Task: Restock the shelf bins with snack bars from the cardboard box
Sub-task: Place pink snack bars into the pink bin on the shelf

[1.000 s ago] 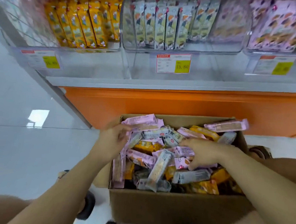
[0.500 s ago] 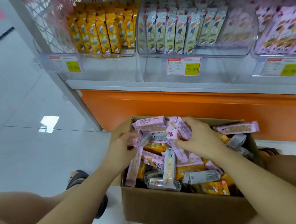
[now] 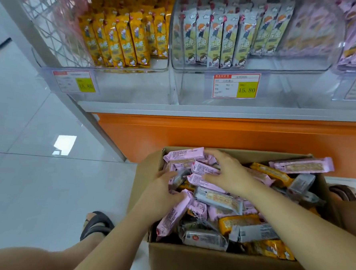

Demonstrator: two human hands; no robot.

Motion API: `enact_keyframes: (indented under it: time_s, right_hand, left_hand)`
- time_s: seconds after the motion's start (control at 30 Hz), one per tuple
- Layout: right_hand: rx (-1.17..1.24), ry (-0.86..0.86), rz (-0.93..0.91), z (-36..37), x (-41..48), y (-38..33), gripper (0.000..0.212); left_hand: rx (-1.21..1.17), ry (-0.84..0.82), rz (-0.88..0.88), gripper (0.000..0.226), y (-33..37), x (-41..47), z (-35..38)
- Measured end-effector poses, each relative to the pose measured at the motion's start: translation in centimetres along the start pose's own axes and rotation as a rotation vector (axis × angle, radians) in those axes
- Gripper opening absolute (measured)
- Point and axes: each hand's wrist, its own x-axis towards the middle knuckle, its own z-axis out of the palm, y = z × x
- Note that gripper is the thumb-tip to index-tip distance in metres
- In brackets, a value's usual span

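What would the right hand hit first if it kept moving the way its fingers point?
The right hand points at the far-left corner of the brown cardboard box. First comes the pink-wrapped snack bar its fingers curl around; behind that, probably the box wall, though depth is unclear.

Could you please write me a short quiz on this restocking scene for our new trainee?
1. True or false: the left hand and the right hand are both in the cardboard box.
2. What colour are the bars in the left bin? A pink, B yellow, C grey.
3. What price does the price tag below the middle bin show?
Key: 1 true, each hand grips pink bars; 2 B; 3 15.80.
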Motion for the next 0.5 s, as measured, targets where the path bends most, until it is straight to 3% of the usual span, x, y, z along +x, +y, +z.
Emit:
enact_keyframes:
  time_s: [0.1, 0.3, 0.5]
  right_hand:
    - [0.032, 0.021, 0.052, 0.4, 0.9, -0.3, 0.077]
    - [0.08, 0.131, 0.013, 1.1, 2.0, -0.6, 0.038]
    - [-0.011, 0.144, -0.011, 2.0, 2.4, -1.4, 0.025]
  left_hand:
    - [-0.022, -0.051, -0.005, 0.062, 0.1, 0.4, -0.1]
    - [-0.077, -0.026, -0.036, 0.067, -0.2, 0.2, 0.5]
    - [-0.163, -0.048, 0.005, 0.08, -0.2, 0.2, 0.7]
